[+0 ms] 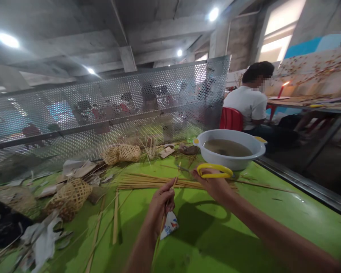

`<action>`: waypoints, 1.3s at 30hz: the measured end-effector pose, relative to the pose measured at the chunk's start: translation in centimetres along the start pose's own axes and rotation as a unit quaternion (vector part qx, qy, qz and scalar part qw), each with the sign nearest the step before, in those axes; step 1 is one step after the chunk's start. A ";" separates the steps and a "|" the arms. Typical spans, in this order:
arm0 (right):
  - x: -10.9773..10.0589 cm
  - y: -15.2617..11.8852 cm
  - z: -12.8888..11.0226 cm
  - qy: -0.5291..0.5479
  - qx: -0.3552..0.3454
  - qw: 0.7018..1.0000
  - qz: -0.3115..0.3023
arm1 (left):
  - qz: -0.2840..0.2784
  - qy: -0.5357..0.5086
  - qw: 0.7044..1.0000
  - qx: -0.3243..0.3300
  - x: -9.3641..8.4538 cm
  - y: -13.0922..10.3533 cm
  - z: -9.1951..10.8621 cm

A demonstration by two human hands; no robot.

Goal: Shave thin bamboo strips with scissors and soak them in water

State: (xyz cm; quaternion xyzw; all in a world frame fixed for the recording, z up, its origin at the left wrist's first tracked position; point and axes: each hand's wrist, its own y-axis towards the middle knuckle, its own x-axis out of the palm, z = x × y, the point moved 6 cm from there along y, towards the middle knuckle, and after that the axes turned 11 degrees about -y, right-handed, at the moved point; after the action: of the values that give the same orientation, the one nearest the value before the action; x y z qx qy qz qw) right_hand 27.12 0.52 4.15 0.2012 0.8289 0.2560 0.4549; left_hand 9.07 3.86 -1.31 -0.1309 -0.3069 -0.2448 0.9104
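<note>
My left hand (162,200) is closed around a thin bamboo strip (156,251), whose tip pokes up past the thumb and whose tail runs down toward me. A white printed scrap (169,225) shows just under this hand; I cannot tell if it is held. My right hand (211,184) grips scissors with a big yellow handle loop (229,173). Their blades (183,168) point left, above and a little right of the strip's tip, apart from it. Behind both hands, a bundle of bamboo strips (139,181) lies across the green table (230,242).
A white basin (230,162) of murky water stands at the back right. Woven bamboo baskets (74,197) and scraps (44,237) crowd the left side. A perforated metal screen (116,117) closes the back. Beyond the right edge, a person (248,100) sits near a lit red candle (281,91).
</note>
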 end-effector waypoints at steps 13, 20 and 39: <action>1.0 -1.0 -1.2 0.040 -0.001 0.998 -0.053 | 0.013 -0.055 0.998 0.000 0.2 -0.2 0.1; 1.1 -1.2 -1.0 0.040 -0.004 0.998 -0.054 | -0.004 -0.067 0.998 -0.020 0.3 0.1 -0.2; 1.7 -1.7 -2.5 0.008 -0.070 0.992 -0.103 | 0.004 -0.072 0.997 0.000 0.1 0.0 0.1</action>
State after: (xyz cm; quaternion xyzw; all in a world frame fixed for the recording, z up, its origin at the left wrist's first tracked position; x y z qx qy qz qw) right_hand 23.93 -0.46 3.21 0.0802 0.8286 0.2669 0.4855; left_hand 9.08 3.91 -1.20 -0.1491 -0.3712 -0.2310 0.8869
